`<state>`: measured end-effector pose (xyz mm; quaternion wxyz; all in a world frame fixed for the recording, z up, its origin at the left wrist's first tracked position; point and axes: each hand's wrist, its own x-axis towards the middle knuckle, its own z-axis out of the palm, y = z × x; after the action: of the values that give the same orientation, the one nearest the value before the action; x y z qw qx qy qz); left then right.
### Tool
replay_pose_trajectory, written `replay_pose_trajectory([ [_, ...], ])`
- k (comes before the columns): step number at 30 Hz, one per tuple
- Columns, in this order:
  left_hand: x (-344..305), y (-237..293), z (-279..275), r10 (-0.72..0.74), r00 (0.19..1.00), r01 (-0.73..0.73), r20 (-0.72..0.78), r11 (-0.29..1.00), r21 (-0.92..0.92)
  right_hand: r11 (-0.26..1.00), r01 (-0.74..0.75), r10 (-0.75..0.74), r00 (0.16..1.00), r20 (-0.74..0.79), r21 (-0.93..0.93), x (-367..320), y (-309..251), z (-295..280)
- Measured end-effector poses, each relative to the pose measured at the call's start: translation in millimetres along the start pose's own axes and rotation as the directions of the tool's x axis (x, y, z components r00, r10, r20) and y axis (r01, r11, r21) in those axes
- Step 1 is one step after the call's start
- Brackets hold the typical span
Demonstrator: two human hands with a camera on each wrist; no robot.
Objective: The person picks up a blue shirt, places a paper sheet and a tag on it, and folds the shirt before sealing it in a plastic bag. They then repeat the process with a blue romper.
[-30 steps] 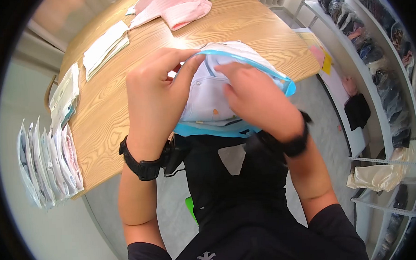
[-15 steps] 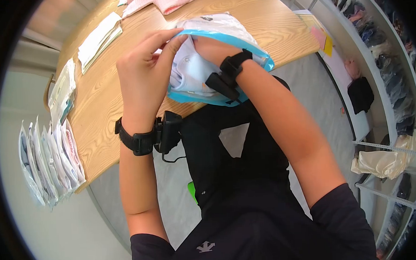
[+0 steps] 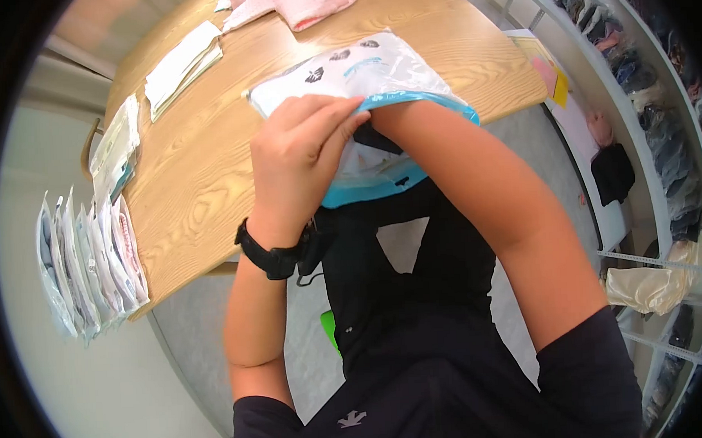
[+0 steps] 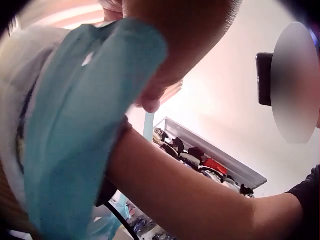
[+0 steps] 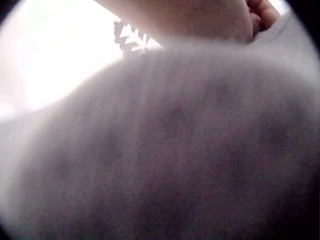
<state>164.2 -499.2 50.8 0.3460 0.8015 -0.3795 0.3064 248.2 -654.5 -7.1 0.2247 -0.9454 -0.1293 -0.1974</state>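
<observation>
A plastic bag (image 3: 407, 64) with dark leaf-like prints and a blue rim (image 3: 432, 99) lies at the table's near edge, its mouth towards the person. My left hand (image 3: 304, 139) pinches the upper blue rim between thumb and fingers. Through that mouth my right forearm reaches in, so the head view hides the right hand. Folded pale cloth lies inside the bag. In the right wrist view, blurred pale fabric (image 5: 170, 130) fills most of the picture. Part of the right hand (image 5: 200, 20) shows above it, and I cannot tell whether its fingers hold the cloth.
On the wooden table (image 3: 207, 163), a white folded stack (image 3: 181, 68) and a pink garment (image 3: 295, 6) lie at the back. Packed bags (image 3: 94, 265) stand in a row at the left edge. Shelves with wrapped goods (image 3: 644, 120) line the right side.
My right hand has gone deeper into the bag, up past its wrist strap. The bag's printed top now lies flatter and farther forward, while the left hand keeps its pinch on the rim.
</observation>
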Motion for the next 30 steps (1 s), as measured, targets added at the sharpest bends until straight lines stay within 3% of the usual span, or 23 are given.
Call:
replay_pose_trajectory([
  [7, -32, 4, 1, -0.057, 0.998, 0.057, 0.010, 0.998, -0.003, 0.992, 0.126, -0.126, 0.992, 0.000, -0.029, 1, 27, -10],
  [9, -40, 5, 4, -0.033, 0.993, 0.036, 0.114, 0.999, -0.021, 0.989, 0.143, -0.143, 0.990, 0.015, -0.024, -2, 34, -15],
  [13, -45, 18, -7, -0.120, 0.977, 0.117, 0.177, 0.993, 0.030, 0.982, 0.184, -0.183, 0.983, 0.027, -0.044, -4, 27, -12],
  [15, -53, 18, -10, -0.234, 0.952, 0.208, 0.195, 0.967, 0.145, 0.975, 0.217, -0.216, 0.976, 0.023, -0.056, -7, 22, -12],
  [20, -85, 6, -7, -0.265, 0.925, 0.200, 0.271, 0.948, 0.246, 0.966, 0.254, -0.251, 0.966, 0.053, -0.049, -19, -14, 0],
  [30, -92, 9, 0, -0.333, 0.897, 0.255, 0.290, 0.927, 0.275, 0.951, 0.303, -0.295, 0.950, 0.106, -0.070, -23, -13, 0],
])
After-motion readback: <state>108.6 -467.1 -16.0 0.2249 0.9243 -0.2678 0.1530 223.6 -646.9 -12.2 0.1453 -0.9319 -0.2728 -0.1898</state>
